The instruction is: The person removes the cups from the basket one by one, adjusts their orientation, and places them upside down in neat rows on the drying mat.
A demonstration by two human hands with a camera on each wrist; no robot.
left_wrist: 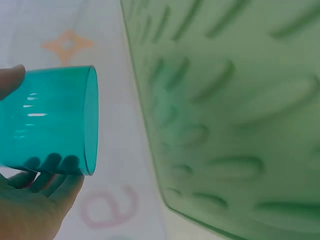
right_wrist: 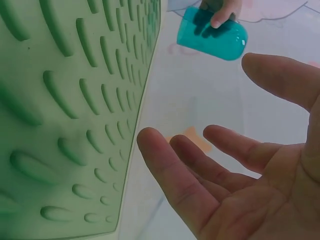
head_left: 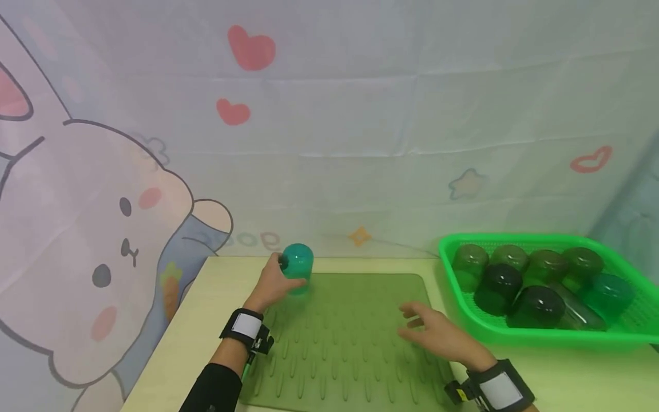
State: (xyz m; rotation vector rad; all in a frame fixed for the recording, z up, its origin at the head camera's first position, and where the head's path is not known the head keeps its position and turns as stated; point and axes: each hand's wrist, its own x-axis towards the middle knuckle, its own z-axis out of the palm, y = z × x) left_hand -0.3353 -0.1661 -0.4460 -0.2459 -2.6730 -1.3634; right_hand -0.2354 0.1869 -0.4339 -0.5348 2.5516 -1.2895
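My left hand [head_left: 274, 281] grips a clear teal plastic cup [head_left: 300, 264] around its side, thumb on one side and fingers on the other. The cup is upside down, its open rim facing the green ridged drying mat [head_left: 355, 326], over the mat's far left corner. In the left wrist view a strip of backdrop shows between the cup [left_wrist: 50, 117] and the mat. Over the right part of the mat, my right hand [head_left: 437, 332] has its fingers spread and loosely bent, with nothing in them; the right wrist view shows the same hand [right_wrist: 240, 185] palm in view.
A bright green plastic basket [head_left: 515, 339] stands to the right of the mat, with several upturned cups in grey, dark and teal tints. One clear cup [head_left: 580, 309] lies on its side there. Behind the pale yellow table [head_left: 185, 332] hangs a printed cloth with a rabbit.
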